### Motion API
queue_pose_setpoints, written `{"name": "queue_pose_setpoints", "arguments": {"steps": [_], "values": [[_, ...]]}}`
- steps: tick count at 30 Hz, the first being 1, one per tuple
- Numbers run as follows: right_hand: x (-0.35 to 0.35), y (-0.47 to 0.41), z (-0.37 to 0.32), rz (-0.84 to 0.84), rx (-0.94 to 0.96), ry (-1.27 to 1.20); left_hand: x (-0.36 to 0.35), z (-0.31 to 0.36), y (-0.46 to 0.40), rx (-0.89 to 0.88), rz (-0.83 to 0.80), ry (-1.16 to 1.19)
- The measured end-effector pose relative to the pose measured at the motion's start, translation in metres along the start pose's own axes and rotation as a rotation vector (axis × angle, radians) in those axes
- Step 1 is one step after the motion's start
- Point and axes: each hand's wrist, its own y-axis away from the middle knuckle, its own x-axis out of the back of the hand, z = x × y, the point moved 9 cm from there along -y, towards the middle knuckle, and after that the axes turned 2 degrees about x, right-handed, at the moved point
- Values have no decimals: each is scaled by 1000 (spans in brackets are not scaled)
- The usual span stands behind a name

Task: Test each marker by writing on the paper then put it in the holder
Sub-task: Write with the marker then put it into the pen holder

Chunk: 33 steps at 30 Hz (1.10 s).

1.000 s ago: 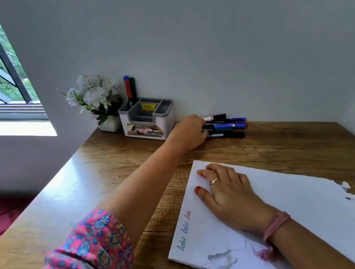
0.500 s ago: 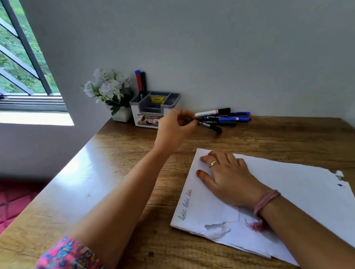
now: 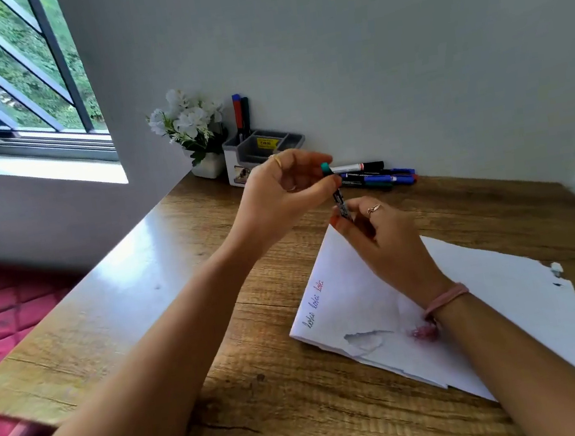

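Above the far corner of the white paper sheet (image 3: pixel 504 302), both hands meet around one slim black marker with a teal end cap (image 3: pixel 338 199). The left hand (image 3: pixel 282 192) curls its fingers round the capped upper end, so its grip is clamped on the marker; the right hand (image 3: pixel 378 231) pinches the lower barrel between thumb and fingers, likewise clamped on it. The marker stands nearly upright, lifted clear of the paper.

The paper lies skewed on the wood-grain bench (image 3: pixel 166 308), its near left edge torn and crumpled, with three short handwritten words along the left margin. Its right edge is ragged, with small dark marks. Bare bench runs wide to the left of the sheet, out to the glossy left edge, and a strip of wood stays open between the paper and the far wall.

Against that wall lies a loose row of markers with blue, red and black caps (image 3: pixel 378 175), just right of the grey-and-white plastic compartmented holder (image 3: pixel 261 147). Two markers, one red-and-blue and one dark (image 3: pixel 241 113), stand upright in the holder's far left slot. A small white pot of white artificial flowers (image 3: pixel 192 127) touches the holder's left side. A pink hair band (image 3: pixel 445 299) circles the right wrist.
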Motion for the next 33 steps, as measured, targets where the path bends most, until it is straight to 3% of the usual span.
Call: {"name": "queue_pose_setpoints", "arguments": {"steps": [3,7,10,14,19,22,28,33], "values": [[5,-1,2,18,-79,-161,-7,-6,2,47,-88,18],[-1,0,6,-46,-243,-438,-31,-43,17,371,-424,-172],[-6,3,4,-104,-260,-530,-48,-55,31,505,-573,-84],[-3,2,12,-70,-337,-601,-57,-54,31,499,-550,65],[-10,8,19,-24,-435,-717,-58,-54,24,408,-498,32],[-15,11,18,-4,-494,-822,-51,-57,20,393,-451,-47],[-11,10,16,128,-508,-882,-36,-53,8,156,-389,-443],[9,13,27,294,-555,-885,0,-67,-1,195,-299,-456]]}}
